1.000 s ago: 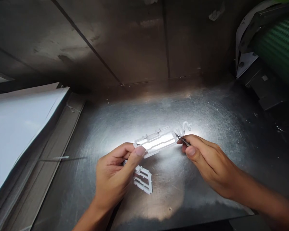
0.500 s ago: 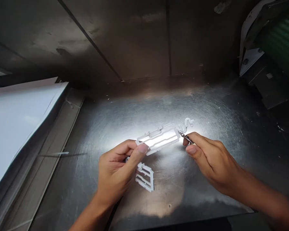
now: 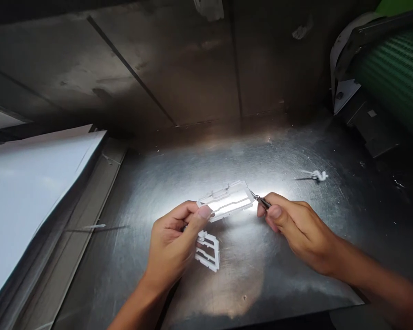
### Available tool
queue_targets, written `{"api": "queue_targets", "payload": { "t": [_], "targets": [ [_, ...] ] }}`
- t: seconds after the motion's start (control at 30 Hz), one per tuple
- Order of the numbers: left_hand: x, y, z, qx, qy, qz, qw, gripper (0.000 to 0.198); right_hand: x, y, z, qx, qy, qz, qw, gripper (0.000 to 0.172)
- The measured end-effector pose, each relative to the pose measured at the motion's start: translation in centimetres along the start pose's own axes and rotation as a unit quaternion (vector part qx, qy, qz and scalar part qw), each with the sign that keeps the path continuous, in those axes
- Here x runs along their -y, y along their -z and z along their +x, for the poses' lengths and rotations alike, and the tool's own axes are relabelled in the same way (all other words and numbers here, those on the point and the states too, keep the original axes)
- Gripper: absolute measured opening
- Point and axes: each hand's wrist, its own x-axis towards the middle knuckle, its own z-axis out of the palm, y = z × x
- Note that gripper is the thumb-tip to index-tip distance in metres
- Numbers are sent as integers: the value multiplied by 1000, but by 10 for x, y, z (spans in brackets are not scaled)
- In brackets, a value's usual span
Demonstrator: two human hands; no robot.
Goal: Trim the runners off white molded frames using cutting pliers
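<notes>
The left hand [image 3: 175, 243] pinches a thin white frame [image 3: 223, 193] by its left end, thumb pressed on the upper face and fingers curled beneath. The right hand [image 3: 298, 229] grips a slim metal tool [image 3: 263, 202] between thumb and fingers, its narrow tip pointing at the frame's right end. The white frame is raised between the two hands, tilted so that its right end sits a little higher in view.

Just below the left thumb, a second white frame [image 3: 216, 254] juts out from under the hand; the fingers hide its inner end, so how it is held there is hard to tell.

The white frame looks like moulded plastic: very light, fairly stiff along its length, yet slender enough that the long bars would probably bend or snap if squeezed. Its surface seems smooth and may slip a little. The corners and end pieces look the safest places to hold, as the left thumb does, leaving the thin rails and small tabs unpressed.

Farther out, a curled white piece [image 3: 320, 175] lies on the scratched metal counter [image 3: 241, 256], beyond the right hand. To the left are a thin white strip [image 3: 94, 226] and a large pale sheet [image 3: 37, 183]. A green ribbed surface [image 3: 395, 68] stands at the far right.
</notes>
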Motion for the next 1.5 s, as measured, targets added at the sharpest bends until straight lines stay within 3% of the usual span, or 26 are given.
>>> {"api": "queue_targets", "payload": {
  "t": [0.33, 0.83, 1.2, 1.33, 1.5],
  "targets": [
    [2, -1, 1, 24, 38, -56, 997, 57, 0, -1, -7, 65, -38, 145, 987, 61],
    [-2, -8, 3, 68, 42, -59, 995, 56, 3, 2, -10, 129, -43, 180, 974, 65],
    [9, -3, 3, 85, 50, -41, 994, 56, 4, 1, -11, 156, -47, 220, 962, 64],
    [8, -5, 2, 75, 28, -65, 995, 55, 1, 0, -10, 124, -48, 207, 969, 61],
    [1, -12, 2, -6, 16, -64, 998, 58, -8, -1, -7, -11, -47, 141, 989, 52]
  ]
}}
